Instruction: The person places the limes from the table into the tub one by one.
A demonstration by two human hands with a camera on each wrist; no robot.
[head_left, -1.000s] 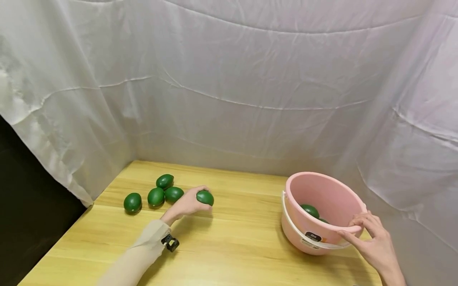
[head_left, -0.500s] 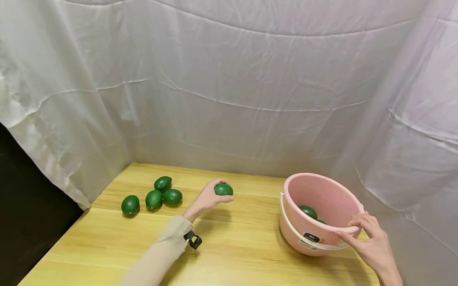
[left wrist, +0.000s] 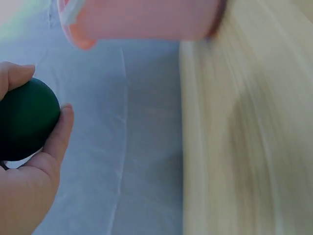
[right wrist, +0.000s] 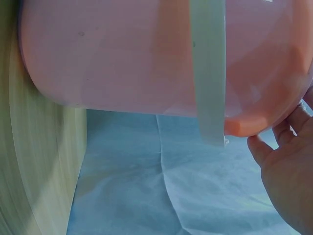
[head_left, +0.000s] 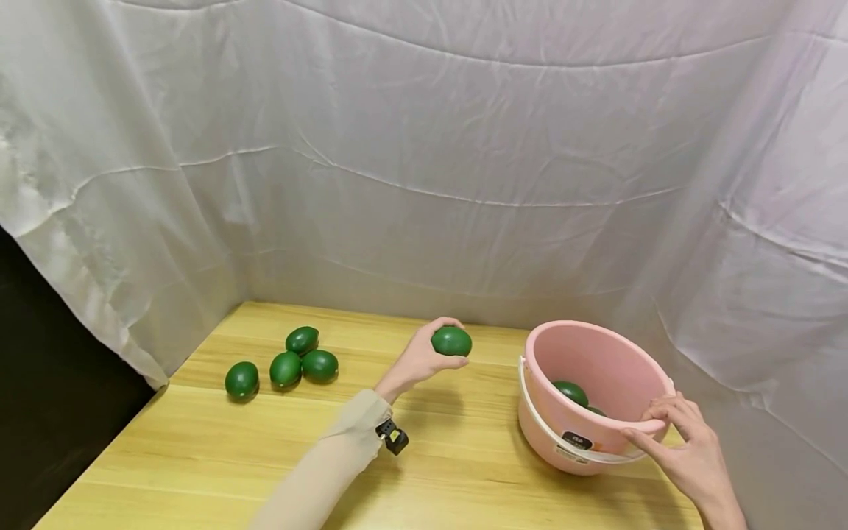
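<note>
In the head view, my left hand point(head_left: 422, 355) holds a smooth dark green lime point(head_left: 452, 341) between thumb and fingers, raised over the middle of the table. The left wrist view also shows this lime point(left wrist: 27, 120), with a thumb and a fingertip on its sides. On the right stands a pink bucket point(head_left: 553, 434) with a white handle point(head_left: 563, 439). Its rim is gripped by my right hand point(head_left: 692, 445), thumb outside and fingers over the edge. Inside the bucket lie a lime point(head_left: 571, 392) and part of another, partly hidden by the near wall.
Several more limes rest on the left of the wooden table point(head_left: 424, 478): a cluster with one lime point(head_left: 285, 369) at its front, and a separate lime point(head_left: 241, 380) farther left. A pale curtain point(head_left: 424, 184) hangs behind the table and along both sides.
My left hand has carried the lime rightward and slightly up, away from the cluster and closer to the bucket. The right hand has kept its grip on the bucket's rim.
</note>
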